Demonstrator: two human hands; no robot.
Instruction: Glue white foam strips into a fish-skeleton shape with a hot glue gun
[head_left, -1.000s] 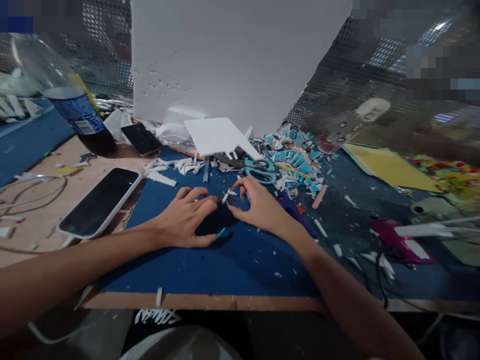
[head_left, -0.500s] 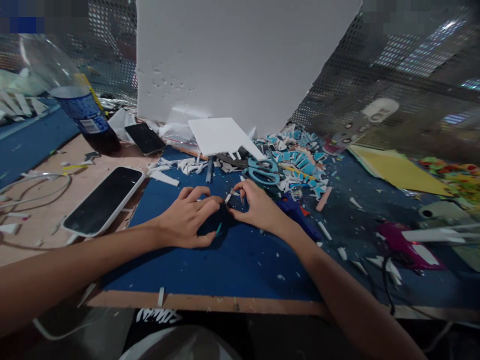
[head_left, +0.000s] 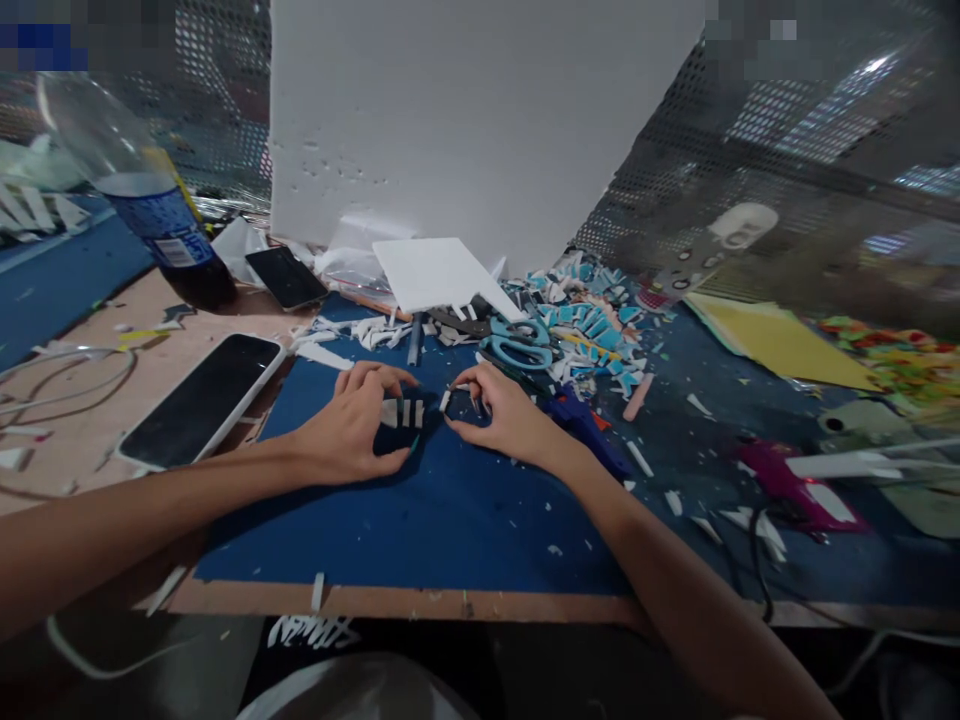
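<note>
- The right hand [head_left: 502, 415] is pinching a small white strip [head_left: 445, 401] between the tips of thumb and forefinger, just above the blue work surface [head_left: 420, 540].
- The left hand [head_left: 345, 415] is resting with its thumb and fingers apart, its long teal nails pointing toward the right hand.
- Three white cut pieces [head_left: 406, 413] are lying in a row in the left hand's opening, the leftmost one wider and partly covered by the fingers.
- Scissors with light blue handles [head_left: 517, 345] are lying beyond the right hand, near a heap of blue and white scraps [head_left: 592, 310].
- A white sheet with a cut-out edge [head_left: 431, 270] is lying behind the scissors, before a large upright white board [head_left: 465, 120].
- A blue tool with a red part [head_left: 589, 425] is lying just beside the right forearm.
- A white-cased smartphone [head_left: 202, 402] is lying left of the left hand, and a labelled bottle of dark liquid [head_left: 172, 230] is standing behind it.
- Farther right, a magenta device [head_left: 802, 485] and yellow sheets [head_left: 780, 340] are lying well apart from both hands.
</note>
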